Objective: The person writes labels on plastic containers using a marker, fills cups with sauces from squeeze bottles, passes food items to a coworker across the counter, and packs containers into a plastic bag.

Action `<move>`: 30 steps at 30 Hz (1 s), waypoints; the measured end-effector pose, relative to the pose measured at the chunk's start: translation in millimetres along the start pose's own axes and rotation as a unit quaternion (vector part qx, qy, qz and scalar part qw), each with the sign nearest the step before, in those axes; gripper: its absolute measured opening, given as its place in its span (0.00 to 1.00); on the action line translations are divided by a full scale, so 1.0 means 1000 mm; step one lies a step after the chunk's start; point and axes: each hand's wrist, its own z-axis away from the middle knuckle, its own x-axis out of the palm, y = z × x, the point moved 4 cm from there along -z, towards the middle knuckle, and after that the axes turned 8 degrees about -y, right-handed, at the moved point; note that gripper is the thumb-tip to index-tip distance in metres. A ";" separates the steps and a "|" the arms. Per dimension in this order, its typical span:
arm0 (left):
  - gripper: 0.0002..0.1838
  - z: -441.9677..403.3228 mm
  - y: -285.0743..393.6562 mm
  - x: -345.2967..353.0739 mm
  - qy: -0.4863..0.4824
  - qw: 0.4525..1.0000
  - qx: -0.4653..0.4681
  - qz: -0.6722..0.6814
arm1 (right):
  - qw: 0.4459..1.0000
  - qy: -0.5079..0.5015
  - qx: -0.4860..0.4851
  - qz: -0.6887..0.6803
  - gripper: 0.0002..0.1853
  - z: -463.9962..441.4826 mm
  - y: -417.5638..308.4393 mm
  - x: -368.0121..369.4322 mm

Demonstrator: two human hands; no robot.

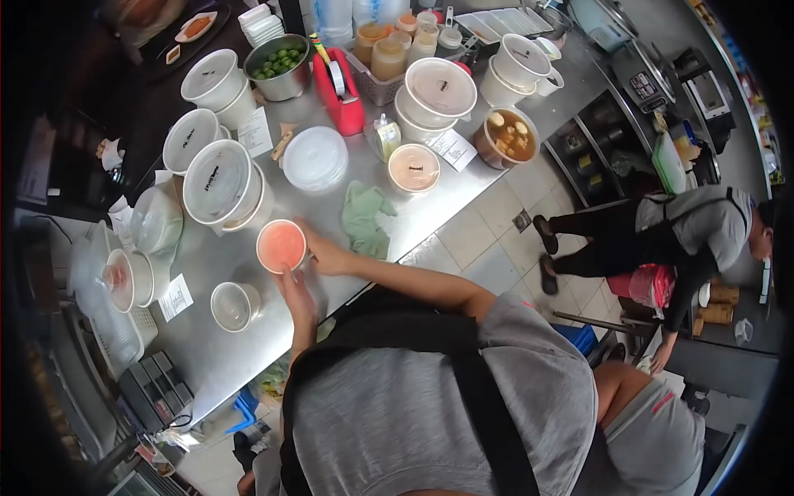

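Note:
Both my hands are around a round cup of pinkish-red contents at the near edge of the steel table. My left hand touches its near side, fingers pointing up at the wall. From the right, my right hand wraps the cup's side, with some fingers hidden behind it. A smaller lidded cup stands to the left. Behind are stacked lidded bowls with writing on the lids and a stack of clear lids. A green cloth lies crumpled to the right.
The steel table also bears a red tape dispenser, a pot of green limes, an open soup bowl and a basket of sauce bottles. A person in grey bends over at the right.

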 end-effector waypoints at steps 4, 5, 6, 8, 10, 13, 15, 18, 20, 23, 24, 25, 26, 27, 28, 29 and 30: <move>0.31 0.010 0.042 -0.008 -0.112 0.951 -0.090 -0.272 | 0.953 -0.194 -0.002 0.232 0.21 -0.035 -0.009 -0.052; 0.34 0.008 0.052 -0.010 -0.190 0.889 -0.049 -0.414 | 0.940 -0.169 0.002 0.296 0.17 -0.043 -0.021 -0.074; 0.31 0.012 0.068 -0.017 -0.181 0.756 0.089 -0.623 | 0.953 -0.060 0.037 0.296 0.16 -0.055 -0.034 -0.102; 0.28 0.004 0.122 0.026 -0.174 0.678 -0.034 -0.713 | 0.944 0.135 -0.066 0.293 0.14 -0.089 -0.046 -0.160; 0.21 -0.011 0.142 0.075 -0.195 0.658 -0.027 -0.727 | 0.922 0.232 -0.031 0.309 0.09 -0.130 -0.025 -0.203; 0.17 -0.077 0.102 0.137 -0.300 0.853 0.101 -0.414 | 0.933 0.233 0.071 0.265 0.11 -0.170 0.018 -0.233; 0.21 -0.132 0.054 0.175 -0.287 0.918 -0.022 -0.272 | 0.947 0.215 0.110 0.213 0.14 -0.173 0.023 -0.238; 0.28 -0.195 -0.014 0.200 -0.229 0.943 -0.230 -0.077 | 0.971 0.226 0.083 0.016 0.20 -0.157 0.000 -0.236; 0.28 -0.218 -0.032 0.209 -0.229 0.938 -0.259 -0.035 | 0.972 0.193 -0.017 -0.136 0.17 -0.112 -0.035 -0.229; 0.25 -0.231 -0.053 0.218 -0.214 0.949 -0.232 -0.025 | 0.984 0.159 0.042 -0.073 0.13 -0.026 -0.082 -0.216; 0.22 -0.233 -0.056 0.221 -0.198 0.963 -0.175 -0.060 | 0.984 0.148 0.058 -0.081 0.11 -0.007 -0.089 -0.213; 0.22 -0.232 -0.063 0.221 -0.192 0.964 -0.174 -0.061 | 0.981 0.161 0.074 -0.084 0.10 0.005 -0.080 -0.211; 0.17 -0.231 -0.064 0.220 -0.181 0.967 -0.134 -0.117 | 0.977 0.172 0.089 -0.088 0.09 0.015 -0.066 -0.209; 0.11 -0.235 -0.061 0.220 -0.167 0.967 -0.090 -0.173 | 0.979 0.163 0.090 -0.087 0.08 0.020 -0.055 -0.208; 0.09 -0.225 -0.042 0.227 -0.144 0.940 -0.031 -0.308 | 0.977 0.154 0.116 -0.096 0.07 0.021 -0.051 -0.207; 0.08 -0.210 -0.027 0.234 -0.114 0.893 0.020 -0.435 | 0.974 0.141 0.146 -0.103 0.07 0.024 -0.048 -0.205; 0.06 -0.206 -0.035 0.234 -0.099 0.874 0.084 -0.468 | 0.966 0.137 0.176 -0.133 0.06 0.028 -0.043 -0.202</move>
